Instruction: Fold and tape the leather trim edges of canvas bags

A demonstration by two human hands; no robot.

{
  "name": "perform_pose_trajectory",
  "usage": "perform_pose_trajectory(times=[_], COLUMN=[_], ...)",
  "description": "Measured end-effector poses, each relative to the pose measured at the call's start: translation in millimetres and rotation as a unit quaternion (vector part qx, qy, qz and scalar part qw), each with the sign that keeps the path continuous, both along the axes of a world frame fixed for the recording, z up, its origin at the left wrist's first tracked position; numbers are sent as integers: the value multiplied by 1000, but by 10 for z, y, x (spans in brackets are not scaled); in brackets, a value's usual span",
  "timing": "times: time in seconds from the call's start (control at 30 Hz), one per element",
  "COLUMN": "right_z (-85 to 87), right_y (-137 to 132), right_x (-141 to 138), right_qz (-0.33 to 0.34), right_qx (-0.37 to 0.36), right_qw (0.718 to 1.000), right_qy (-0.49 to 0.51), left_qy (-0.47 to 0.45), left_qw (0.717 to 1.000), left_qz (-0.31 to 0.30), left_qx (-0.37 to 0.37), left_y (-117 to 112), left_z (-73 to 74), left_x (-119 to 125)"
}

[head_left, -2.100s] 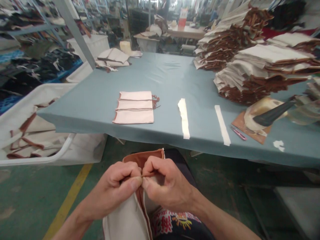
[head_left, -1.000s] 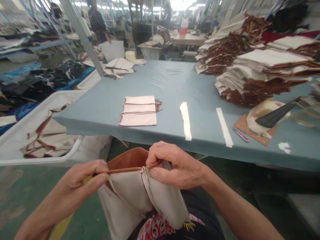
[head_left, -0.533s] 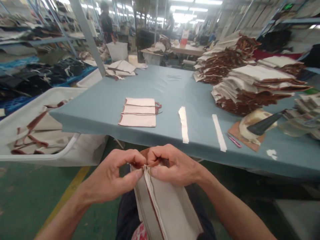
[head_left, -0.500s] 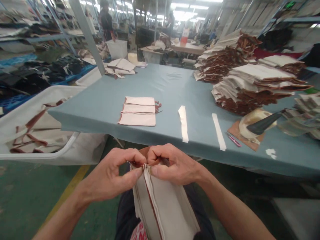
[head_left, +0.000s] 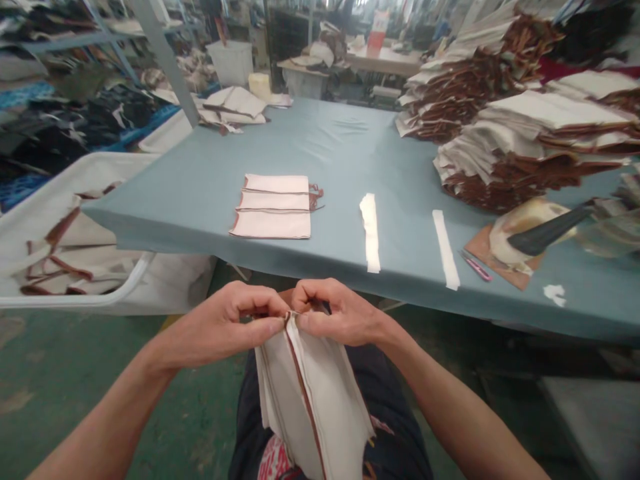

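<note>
A cream cloth bag with brown trim [head_left: 315, 400] hangs folded over my lap, below the table's front edge. My left hand [head_left: 227, 323] pinches its top edge from the left, fingers curled shut on the cloth. My right hand [head_left: 335, 313] pinches the same top edge from the right, thumb and fingers closed. The two hands meet at the brown seam in the middle. A short stack of flat folded bags [head_left: 274, 205] lies on the blue-grey table [head_left: 200, 193] just ahead.
Tall piles of cream and brown bags [head_left: 520, 133] fill the table's right side. Two white tape strips [head_left: 370, 230] and a pink cutter [head_left: 477, 265] lie near the front edge, beside a dark tool on scraps [head_left: 545, 230]. A white bin of bags [head_left: 65, 260] stands at left.
One second ago my left hand was drawing a brown cord out to the left. It has since come back beside my right hand, and the bag is now folded flat between them.
</note>
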State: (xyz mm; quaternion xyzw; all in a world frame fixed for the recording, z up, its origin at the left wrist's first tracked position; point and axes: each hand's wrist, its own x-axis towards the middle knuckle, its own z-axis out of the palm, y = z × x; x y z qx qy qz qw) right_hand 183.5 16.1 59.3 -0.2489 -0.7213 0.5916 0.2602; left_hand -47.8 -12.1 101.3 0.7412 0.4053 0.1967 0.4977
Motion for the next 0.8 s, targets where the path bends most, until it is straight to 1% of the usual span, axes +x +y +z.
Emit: perform_pose_trajectory(times=[0.07, 0.13, 0.23, 0.3, 0.43, 0.53, 0.67, 0.8], right_z=[-9, 2, 37, 61, 79, 67, 70, 157], right_y=[1, 0, -4, -13, -39, -47, -52, -69], right_x=[15, 31, 38, 22, -43, -68, -55, -42], right_qz=[-11, -26, -41, -48, -85, -91, -95, -106], right_qx=[37, 97, 181, 210, 242, 244, 241, 256], right_qw=[999, 995, 982, 976, 966, 965, 965, 957], right_qy=[-14, -22, -24, -22, -18, -14, -43, -90], left_qy=[4, 10, 19, 21, 23, 24, 56, 90], left_qw=[1000, 1000, 1000, 999, 998, 997, 992, 982], left_qz=[-7, -8, 9, 23, 52, 74, 93, 115], left_qx=[-7, -11, -11, -3, 6, 12, 66, 121], left_y=[22, 32, 25, 8, -38, -74, -123, -179], left_z=[2, 9, 16, 19, 30, 33, 13, 7], left_x=[0, 2, 11, 21, 32, 31, 50, 118])
